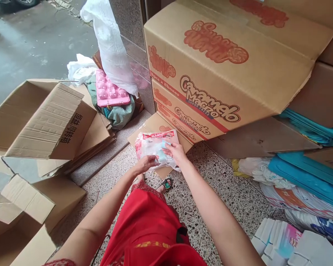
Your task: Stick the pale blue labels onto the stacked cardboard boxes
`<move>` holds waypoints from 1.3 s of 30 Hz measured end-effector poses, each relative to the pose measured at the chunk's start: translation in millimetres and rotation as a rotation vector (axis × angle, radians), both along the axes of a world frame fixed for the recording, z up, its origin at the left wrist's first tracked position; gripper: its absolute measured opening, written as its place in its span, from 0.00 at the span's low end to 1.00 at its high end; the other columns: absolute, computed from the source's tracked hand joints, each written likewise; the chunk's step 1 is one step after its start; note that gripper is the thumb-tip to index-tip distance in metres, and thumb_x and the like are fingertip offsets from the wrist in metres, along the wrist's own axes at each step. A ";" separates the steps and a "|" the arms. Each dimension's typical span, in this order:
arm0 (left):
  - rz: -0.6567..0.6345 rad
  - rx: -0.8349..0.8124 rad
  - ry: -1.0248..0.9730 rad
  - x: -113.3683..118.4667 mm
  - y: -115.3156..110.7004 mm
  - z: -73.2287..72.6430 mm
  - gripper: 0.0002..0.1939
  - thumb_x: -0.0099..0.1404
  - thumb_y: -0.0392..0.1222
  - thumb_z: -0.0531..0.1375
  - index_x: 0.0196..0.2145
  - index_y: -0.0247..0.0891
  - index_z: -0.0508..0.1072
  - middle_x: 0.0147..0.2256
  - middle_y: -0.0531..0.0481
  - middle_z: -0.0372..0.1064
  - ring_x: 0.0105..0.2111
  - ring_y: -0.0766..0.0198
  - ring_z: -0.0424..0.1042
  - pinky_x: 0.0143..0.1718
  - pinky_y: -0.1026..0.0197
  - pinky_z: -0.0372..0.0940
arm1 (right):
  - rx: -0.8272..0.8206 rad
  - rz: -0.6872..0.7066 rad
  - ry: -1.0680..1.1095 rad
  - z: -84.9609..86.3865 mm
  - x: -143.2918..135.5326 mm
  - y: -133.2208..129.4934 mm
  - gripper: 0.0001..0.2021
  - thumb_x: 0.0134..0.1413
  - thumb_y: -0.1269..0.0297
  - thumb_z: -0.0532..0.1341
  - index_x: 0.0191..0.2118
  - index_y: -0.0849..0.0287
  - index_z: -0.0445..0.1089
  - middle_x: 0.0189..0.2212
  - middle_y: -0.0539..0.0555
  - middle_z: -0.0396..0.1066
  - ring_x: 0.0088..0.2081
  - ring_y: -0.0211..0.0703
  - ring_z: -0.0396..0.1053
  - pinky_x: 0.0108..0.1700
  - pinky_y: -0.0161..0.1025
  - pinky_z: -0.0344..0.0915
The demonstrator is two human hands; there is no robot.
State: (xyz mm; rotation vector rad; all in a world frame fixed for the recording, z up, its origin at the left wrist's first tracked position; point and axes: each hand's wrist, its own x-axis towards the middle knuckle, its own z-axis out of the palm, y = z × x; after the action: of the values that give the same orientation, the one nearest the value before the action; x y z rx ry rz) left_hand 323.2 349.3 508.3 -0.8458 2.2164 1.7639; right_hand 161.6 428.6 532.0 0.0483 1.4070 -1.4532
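Red fabric garment with gold trim (147, 229) nearest the lens at 6 o'clock, two bare forearms reaching out past it. Held just beyond, near frame centre: crinkled clear plastic packet with red print and pale contents (152, 147), lifted off the floor between both hands so its face turns up toward the eyes. Left hand (147, 162) cupped under the packet's lower edge, fingers curled and gripping it; right hand (175, 152) pinching the packet's right side, fingertips on a pale blue patch. Directly beneath, flat brown cardboard flap (162, 123) lying on speckled terrazzo floor (211, 173), with sandalled toes (166, 183) poking out below.

At 1 o'clock, stacked tan cardboard cartons printed "Caramelo Macizo" in red (211, 74), leaning, upper flap open; contents hidden. At 9 o'clock, opened and flattened brown cartons with black characters (52, 122), apparently holding nothing. At 11 o'clock, pink moulded plastic tray (109, 90) resting on green cloth, white plastic sheet (111, 40) draped above. At 3 o'clock, turquoise flat sheets (308, 177) piled under cardboard; at 5 o'clock, white printed packs (277, 240).
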 end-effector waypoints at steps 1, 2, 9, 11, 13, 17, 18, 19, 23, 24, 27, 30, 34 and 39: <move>-0.021 0.055 0.039 1.7 0.3 7.3 0.09 0.57 0.45 0.58 0.30 0.36 0.71 0.26 0.53 0.65 0.28 0.66 0.61 0.31 0.65 0.55 | 0.021 0.009 0.008 0.0 4.3 9.4 0.08 0.39 0.71 0.70 0.29 0.61 0.72 0.24 0.51 0.75 0.25 0.38 0.74 0.26 0.30 0.71; -0.043 0.101 0.069 3.3 0.6 13.2 0.10 0.57 0.46 0.58 0.32 0.37 0.72 0.28 0.53 0.66 0.29 0.66 0.62 0.32 0.66 0.56 | 0.041 0.016 0.016 -0.2 9.1 19.2 0.08 0.38 0.70 0.70 0.28 0.62 0.72 0.24 0.51 0.75 0.25 0.39 0.74 0.26 0.30 0.71; -0.212 0.328 0.127 -3.1 8.6 13.1 0.10 0.55 0.44 0.59 0.33 0.36 0.69 0.26 0.55 0.63 0.27 0.68 0.60 0.30 0.67 0.55 | 0.166 0.004 0.080 -14.7 39.0 65.9 0.10 0.34 0.69 0.71 0.28 0.59 0.73 0.20 0.47 0.74 0.20 0.37 0.71 0.22 0.30 0.67; -0.167 0.228 0.125 -10.0 13.0 9.2 0.08 0.55 0.43 0.59 0.31 0.36 0.68 0.26 0.55 0.61 0.27 0.67 0.59 0.30 0.66 0.55 | 0.190 0.022 0.076 -22.0 43.8 68.3 0.09 0.35 0.68 0.71 0.28 0.59 0.73 0.19 0.47 0.73 0.19 0.37 0.70 0.20 0.30 0.66; -0.137 0.077 0.114 -16.1 15.9 6.9 0.06 0.54 0.41 0.59 0.29 0.35 0.68 0.27 0.54 0.60 0.28 0.67 0.59 0.31 0.66 0.55 | 0.204 0.045 0.061 -28.0 46.7 69.0 0.08 0.36 0.66 0.71 0.27 0.59 0.73 0.18 0.47 0.72 0.19 0.36 0.69 0.20 0.30 0.65; -0.125 -0.075 0.091 -20.9 16.6 3.6 0.05 0.52 0.37 0.60 0.28 0.35 0.68 0.30 0.52 0.60 0.30 0.66 0.60 0.32 0.65 0.55 | 0.202 0.095 0.006 -33.2 48.1 71.7 0.08 0.43 0.62 0.68 0.29 0.60 0.74 0.21 0.49 0.73 0.21 0.36 0.69 0.25 0.32 0.67; -0.129 -0.084 0.078 -20.7 16.5 2.8 0.05 0.52 0.36 0.60 0.28 0.35 0.68 0.29 0.53 0.60 0.29 0.67 0.59 0.32 0.65 0.55 | 0.198 0.110 -0.008 -33.4 47.9 72.6 0.09 0.44 0.61 0.68 0.30 0.60 0.74 0.22 0.50 0.73 0.22 0.36 0.69 0.26 0.33 0.68; -0.132 -0.080 0.066 -20.4 16.6 1.9 0.05 0.52 0.35 0.60 0.28 0.35 0.67 0.28 0.54 0.59 0.28 0.67 0.59 0.31 0.65 0.55 | 0.192 0.123 -0.020 -33.4 47.7 73.4 0.09 0.46 0.60 0.67 0.31 0.60 0.74 0.23 0.51 0.74 0.22 0.36 0.69 0.28 0.34 0.68; -0.139 -0.075 0.028 -18.8 18.8 -1.9 0.06 0.51 0.34 0.60 0.29 0.35 0.67 0.24 0.57 0.58 0.25 0.69 0.57 0.28 0.66 0.53 | 0.171 0.162 -0.037 -33.2 47.4 74.9 0.09 0.51 0.59 0.64 0.32 0.60 0.74 0.25 0.52 0.74 0.25 0.36 0.69 0.32 0.35 0.69; -0.139 -0.071 0.022 -18.6 19.5 -3.0 0.07 0.50 0.34 0.60 0.30 0.35 0.67 0.24 0.57 0.58 0.25 0.69 0.57 0.28 0.66 0.53 | 0.165 0.174 -0.039 -33.2 47.5 75.1 0.09 0.51 0.60 0.64 0.30 0.61 0.74 0.25 0.52 0.74 0.26 0.37 0.69 0.32 0.35 0.69; -0.131 -0.053 0.005 -18.0 20.7 -6.5 0.12 0.49 0.33 0.61 0.34 0.36 0.67 0.24 0.58 0.58 0.24 0.70 0.58 0.26 0.67 0.53 | 0.143 0.211 -0.050 -32.3 47.7 76.9 0.10 0.49 0.59 0.65 0.29 0.61 0.74 0.25 0.51 0.73 0.27 0.38 0.70 0.32 0.35 0.69; -0.118 -0.033 -0.013 -16.5 22.7 -9.4 0.14 0.49 0.33 0.62 0.36 0.36 0.66 0.25 0.57 0.60 0.23 0.70 0.59 0.25 0.68 0.55 | 0.122 0.246 -0.076 -30.5 47.3 81.4 0.10 0.41 0.61 0.70 0.30 0.61 0.75 0.27 0.51 0.74 0.30 0.39 0.71 0.33 0.36 0.70; -0.031 -0.142 0.046 -8.0 35.7 -10.9 0.14 0.54 0.37 0.61 0.40 0.38 0.66 0.38 0.49 0.64 0.32 0.65 0.65 0.34 0.63 0.61 | 0.113 0.227 -0.112 -31.8 47.4 89.2 0.15 0.34 0.63 0.72 0.33 0.63 0.74 0.31 0.53 0.75 0.31 0.40 0.72 0.37 0.38 0.70; -0.009 -0.319 0.207 13.5 67.7 -21.8 0.10 0.62 0.43 0.57 0.39 0.37 0.71 0.40 0.43 0.68 0.42 0.56 0.65 0.47 0.55 0.59 | 0.124 0.118 -0.103 -37.5 57.0 100.4 0.18 0.35 0.61 0.71 0.36 0.61 0.72 0.32 0.51 0.74 0.31 0.38 0.72 0.37 0.38 0.70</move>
State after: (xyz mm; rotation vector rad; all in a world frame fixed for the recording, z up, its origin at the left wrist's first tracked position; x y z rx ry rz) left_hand 336.7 417.0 486.5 -0.7359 2.6815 1.5804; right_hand 218.6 529.0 494.5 0.1149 1.3908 -1.2488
